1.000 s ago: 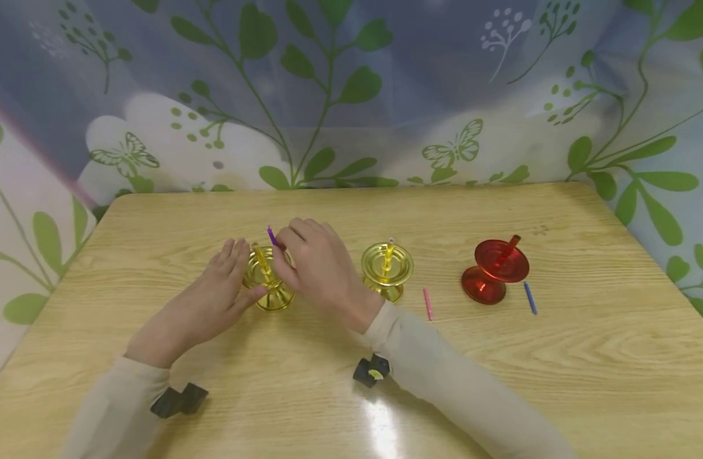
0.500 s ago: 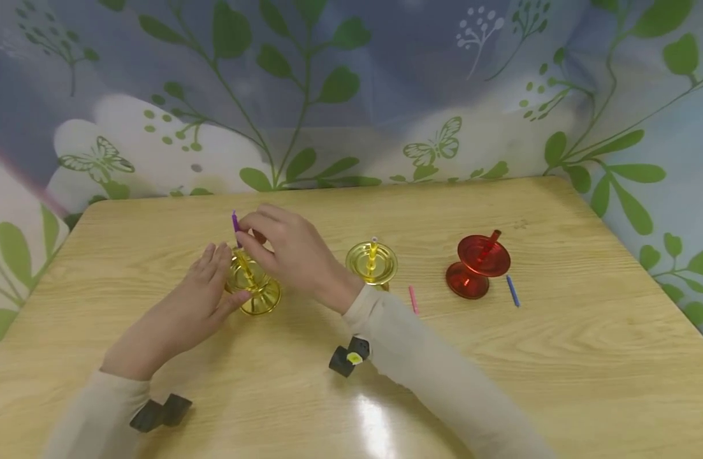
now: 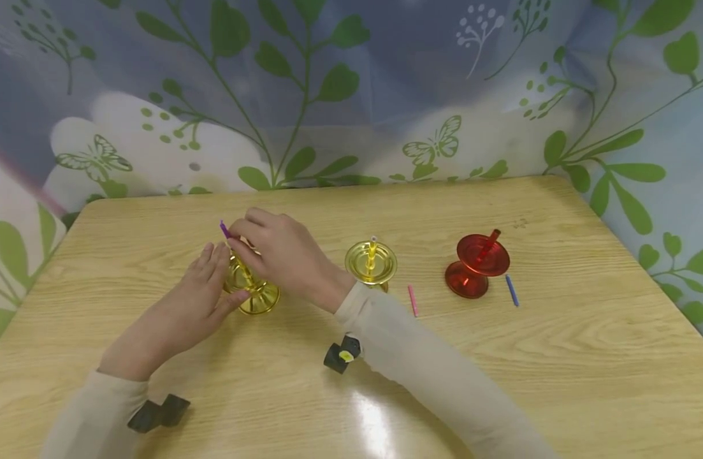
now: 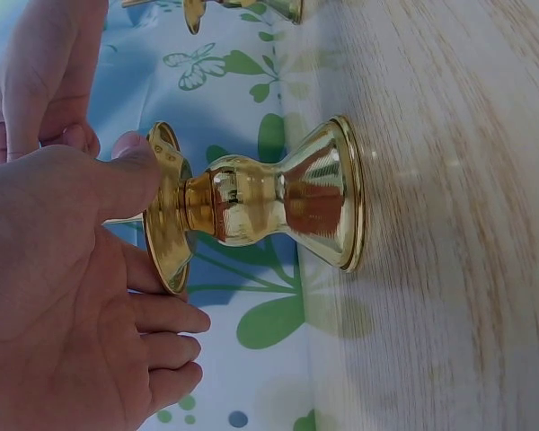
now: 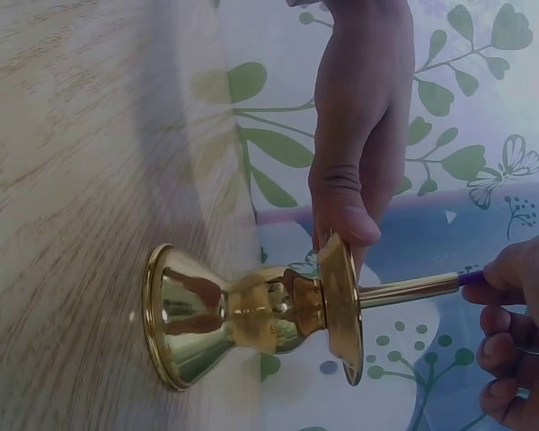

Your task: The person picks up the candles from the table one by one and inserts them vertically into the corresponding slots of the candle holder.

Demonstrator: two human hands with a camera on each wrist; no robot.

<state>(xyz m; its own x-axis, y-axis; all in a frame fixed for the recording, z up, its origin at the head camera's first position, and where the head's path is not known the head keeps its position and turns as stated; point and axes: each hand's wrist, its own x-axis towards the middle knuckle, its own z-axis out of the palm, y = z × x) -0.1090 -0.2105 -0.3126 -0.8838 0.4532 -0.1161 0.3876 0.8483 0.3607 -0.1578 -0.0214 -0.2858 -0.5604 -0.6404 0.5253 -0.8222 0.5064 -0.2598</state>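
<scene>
A gold candlestick (image 3: 260, 299) stands upright on the table, its dish held between the thumb and fingers of my left hand (image 3: 193, 296). In the left wrist view the thumb lies on the dish (image 4: 169, 235) and the other fingers reach past its far side. My right hand (image 3: 285, 255) pinches a thin purple candle (image 3: 225, 229) above the dish. In the right wrist view the candle's lower end is right at the top of the candlestick's upright tube (image 5: 413, 289). Fingers hide much of the candle.
A second gold candlestick (image 3: 371, 271) stands to the right, with a pink candle (image 3: 412, 301) lying close by. Farther right are a red candlestick (image 3: 482, 258) and a blue candle (image 3: 512, 291). A leaf-patterned cloth (image 3: 385, 146) hangs behind the wooden table (image 3: 305, 395).
The right hand has brought the purple candle left, over the gold candlestick's tube; in the last half second it dipped and tilted slightly. The left hand keeps its hold. The head view has shifted.
</scene>
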